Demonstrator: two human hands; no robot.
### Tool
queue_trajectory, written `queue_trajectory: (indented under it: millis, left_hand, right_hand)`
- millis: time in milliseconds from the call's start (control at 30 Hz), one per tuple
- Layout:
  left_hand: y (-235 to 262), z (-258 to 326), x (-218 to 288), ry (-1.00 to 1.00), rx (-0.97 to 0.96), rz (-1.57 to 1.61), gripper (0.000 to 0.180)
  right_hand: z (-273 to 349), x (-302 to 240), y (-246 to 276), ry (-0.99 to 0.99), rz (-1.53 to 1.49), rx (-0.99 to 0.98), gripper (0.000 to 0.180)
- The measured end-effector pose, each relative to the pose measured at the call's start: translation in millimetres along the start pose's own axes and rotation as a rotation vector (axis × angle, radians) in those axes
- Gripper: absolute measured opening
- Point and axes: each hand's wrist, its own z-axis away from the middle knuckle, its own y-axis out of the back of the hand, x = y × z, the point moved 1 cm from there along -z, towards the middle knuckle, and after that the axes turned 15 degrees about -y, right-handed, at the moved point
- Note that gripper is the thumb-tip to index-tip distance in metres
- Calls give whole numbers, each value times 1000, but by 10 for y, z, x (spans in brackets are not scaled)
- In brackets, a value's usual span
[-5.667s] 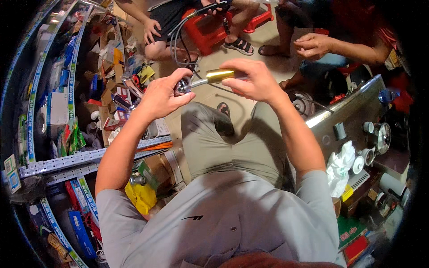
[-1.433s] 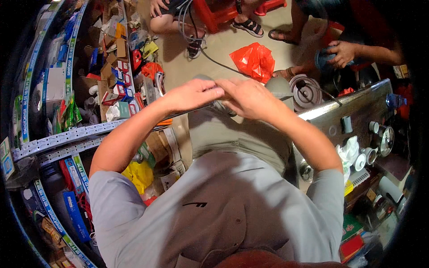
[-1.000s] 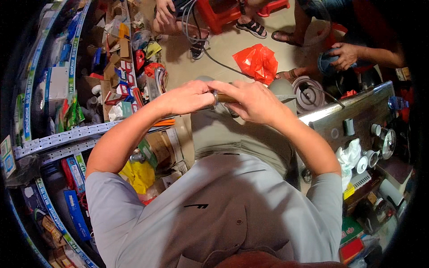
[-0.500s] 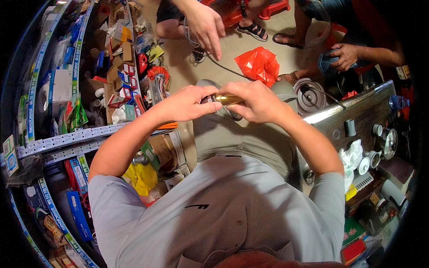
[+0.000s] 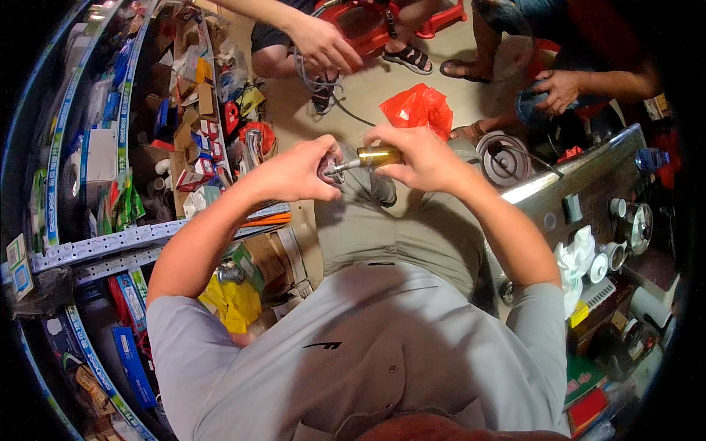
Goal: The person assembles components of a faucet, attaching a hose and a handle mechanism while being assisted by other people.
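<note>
Above my lap, my right hand (image 5: pixel 425 160) is closed round the amber handle of a screwdriver (image 5: pixel 379 156). Its metal shaft points left toward the palm side of my left hand (image 5: pixel 298 170). My left fingers curl round a small dark and silvery piece (image 5: pixel 329 170), mostly hidden by thumb and fingers, so its kind is unclear. The screwdriver tip is at or close to this piece; whether they touch does not show. A grey cable (image 5: pixel 354 114) runs from beyond my hands up toward another person's hand (image 5: pixel 325 45).
Shelves (image 5: pixel 110 239) packed with boxes and packets stand on the left. A metal-edged counter (image 5: pixel 540 187) with white fittings is at my right. Beyond my knees are a red plastic bag (image 5: pixel 418 110), a round coiled item (image 5: pixel 504 158) and people's sandaled feet.
My hands have moved a little apart, baring the screwdriver's shaft between them. My left hand has opened wider around the small piece. The other person's hand has moved slightly left and away.
</note>
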Motion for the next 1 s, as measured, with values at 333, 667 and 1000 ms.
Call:
queue_trajectory:
  millis: [333, 667, 1000]
  left_hand:
    - [364, -198, -126, -139, 126, -504, 53]
    - [458, -494, -124, -144, 149, -751, 38]
    - [665, -576, -205, -237, 220, -938, 41]
  right_hand:
    - [-256, 455, -72, 9, -59, 235, 40]
    - [-190, 684, 0, -117, -200, 337, 40]
    - [-265, 877, 35, -114, -219, 455, 42]
